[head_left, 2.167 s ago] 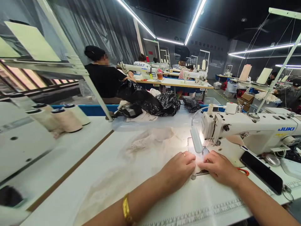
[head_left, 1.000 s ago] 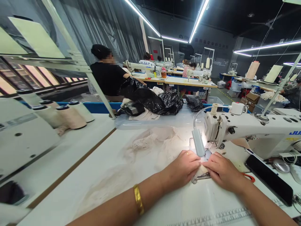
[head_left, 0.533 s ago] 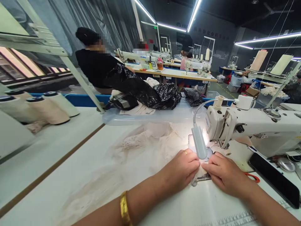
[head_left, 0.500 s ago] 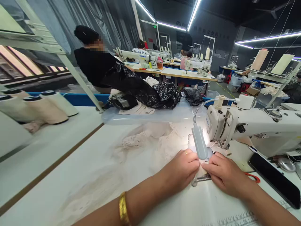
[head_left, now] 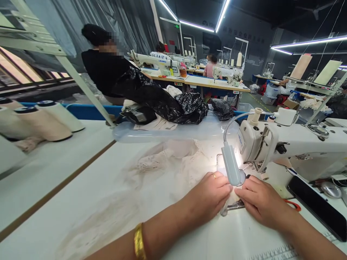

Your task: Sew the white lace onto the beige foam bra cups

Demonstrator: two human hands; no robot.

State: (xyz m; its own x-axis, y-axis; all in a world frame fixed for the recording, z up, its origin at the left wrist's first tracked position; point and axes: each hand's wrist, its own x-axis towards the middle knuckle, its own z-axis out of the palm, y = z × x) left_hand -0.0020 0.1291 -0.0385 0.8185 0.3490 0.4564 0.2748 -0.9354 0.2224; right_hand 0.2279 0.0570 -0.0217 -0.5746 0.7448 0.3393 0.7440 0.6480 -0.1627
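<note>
My left hand (head_left: 210, 196) is closed, its fingertips pinching the edge of a sheer, pale lace fabric (head_left: 168, 155) beside the sewing machine's needle area. Close to its right, my right hand (head_left: 261, 200) is also closed, with thumb and forefinger at the same cloth. A small piece of the fabric shows between the two sets of fingertips. Above them hangs a grey gooseneck lamp (head_left: 230, 162), which hides part of the needle area. The white sewing machine (head_left: 309, 135) stands to the right. Most of the lace lies loosely spread leftward over the white table (head_left: 168, 234).
A black phone (head_left: 317, 206) and orange-handled scissors (head_left: 295, 205) lie right of my right hand. A ruler (head_left: 282, 252) is at the front edge. Thread cones (head_left: 59, 117) stand at left. Beyond a clear plastic bin (head_left: 151, 134), a person in black (head_left: 105, 68) sits beside black plastic (head_left: 173, 108).
My view has shifted slightly, so the cones and the person sit a little farther left. Both hands keep nearly the same place and grip at the machine.
</note>
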